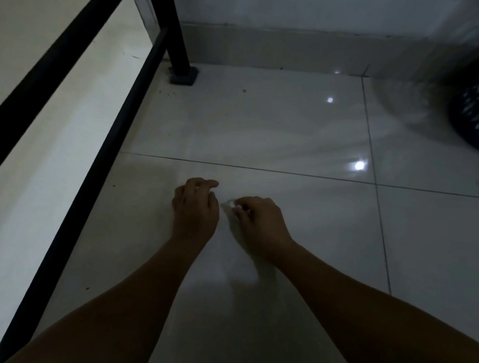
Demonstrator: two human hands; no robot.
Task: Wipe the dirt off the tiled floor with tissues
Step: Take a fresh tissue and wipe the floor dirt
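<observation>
While dark specks (pixel 244 90) dot the far tiled floor (pixel 289 134) near the black frame leg (pixel 180 57), we pinch a small tissue wad (pixel 231 204) in our right hand (pixel 261 223) low over the near tile, apparently bunching it to wipe, with our left hand (pixel 195 207) just beside it, loosely curled and empty.

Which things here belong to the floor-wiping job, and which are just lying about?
Job: tissue in the right hand, left hand, tiled floor, dark speck.
Lying about: black metal frame, blue patterned basket.
</observation>
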